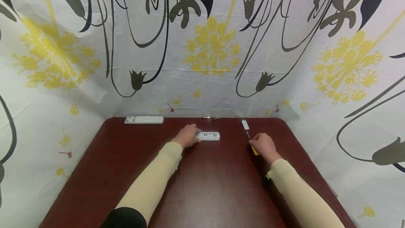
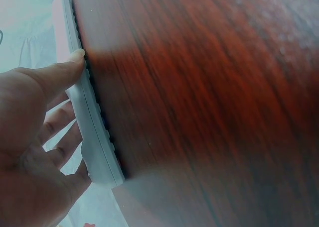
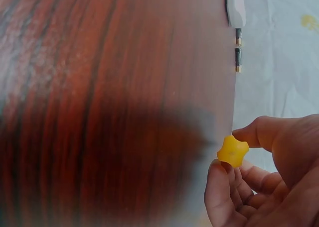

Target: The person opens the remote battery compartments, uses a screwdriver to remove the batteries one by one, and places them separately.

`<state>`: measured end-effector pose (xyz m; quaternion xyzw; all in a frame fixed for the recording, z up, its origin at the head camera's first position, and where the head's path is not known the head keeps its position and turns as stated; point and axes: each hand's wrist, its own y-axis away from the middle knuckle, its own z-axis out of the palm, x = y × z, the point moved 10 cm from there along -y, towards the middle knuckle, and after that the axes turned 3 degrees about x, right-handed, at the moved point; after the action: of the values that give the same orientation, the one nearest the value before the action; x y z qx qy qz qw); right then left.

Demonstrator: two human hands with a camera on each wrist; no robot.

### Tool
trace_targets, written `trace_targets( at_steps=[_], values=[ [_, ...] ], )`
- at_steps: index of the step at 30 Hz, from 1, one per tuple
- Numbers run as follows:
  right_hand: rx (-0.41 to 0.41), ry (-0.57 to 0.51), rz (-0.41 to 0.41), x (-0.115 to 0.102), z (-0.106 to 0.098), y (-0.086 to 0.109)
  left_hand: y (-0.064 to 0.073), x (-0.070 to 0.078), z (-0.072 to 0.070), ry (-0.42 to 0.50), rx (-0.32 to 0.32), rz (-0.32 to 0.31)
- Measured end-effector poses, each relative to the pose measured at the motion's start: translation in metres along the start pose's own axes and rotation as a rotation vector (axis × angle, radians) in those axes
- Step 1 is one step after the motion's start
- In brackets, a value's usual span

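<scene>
A white remote control (image 1: 209,136) lies face down on the table, its back turned up with an uncovered battery compartment. My left hand (image 1: 187,135) grips its left part; in the left wrist view the thumb presses one long side of the remote (image 2: 99,142) and the fingers lie along the other. The right hand (image 1: 264,146) pinches a screwdriver by its yellow handle (image 1: 254,150). In the right wrist view only the yellow handle end (image 3: 233,151) shows between thumb and fingers. Just beyond the screwdriver's tip lies a small white battery cover (image 1: 245,125).
At the far left of the dark red wooden table (image 1: 221,185) lies another white remote (image 1: 143,120), buttons up. Two batteries (image 1: 210,118) lie near the far edge, in the middle. Patterned cloth (image 1: 215,90) hangs around the table's back and sides.
</scene>
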<state>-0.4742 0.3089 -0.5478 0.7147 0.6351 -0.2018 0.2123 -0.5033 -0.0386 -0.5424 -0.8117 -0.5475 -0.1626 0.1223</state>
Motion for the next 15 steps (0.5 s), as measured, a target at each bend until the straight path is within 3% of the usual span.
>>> trace_targets(
  at_steps=[15],
  values=[
    [-0.005, 0.002, 0.008, 0.0033, 0.0028, -0.0009, -0.0001, -0.0002, 0.0003, 0.005, -0.003, 0.000]
  ],
)
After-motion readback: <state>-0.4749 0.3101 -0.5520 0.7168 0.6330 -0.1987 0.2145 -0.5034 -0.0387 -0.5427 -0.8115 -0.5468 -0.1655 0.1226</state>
